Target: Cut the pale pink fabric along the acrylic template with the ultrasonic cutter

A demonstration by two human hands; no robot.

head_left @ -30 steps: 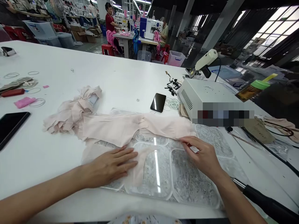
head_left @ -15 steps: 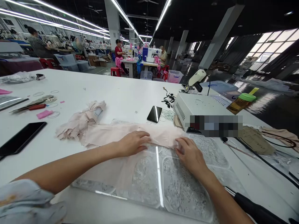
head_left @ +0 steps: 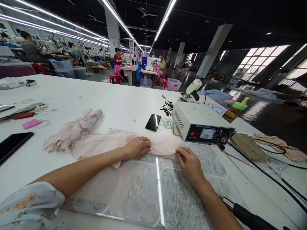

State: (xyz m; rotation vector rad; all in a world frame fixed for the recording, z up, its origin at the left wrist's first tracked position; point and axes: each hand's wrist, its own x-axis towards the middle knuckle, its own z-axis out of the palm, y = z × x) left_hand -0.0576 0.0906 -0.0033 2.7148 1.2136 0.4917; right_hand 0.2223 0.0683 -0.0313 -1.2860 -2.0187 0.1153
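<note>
Pink cloth (head_left: 165,145) on clear mat (head_left: 144,195). Bunched cloth (head_left: 69,132) at ten o'clock, phone (head_left: 153,122) at one, white box (head_left: 203,115) at two. Left hand (head_left: 137,147) curled on top, can't tell grip; right hand (head_left: 189,163) pinches edge, three o'clock.

two phones (head_left: 153,122), one fabric heap (head_left: 69,134), one bottle (head_left: 234,112), one meter (head_left: 207,134)

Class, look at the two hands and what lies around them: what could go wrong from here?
1. The pale pink strip might crease or skew if the left hand and right hand, both on it, pull unevenly.
2. The black-handled tool appears close to the right forearm, so an outward swing could knock it.
3. The black cable from the box might snag if brushed.
</note>
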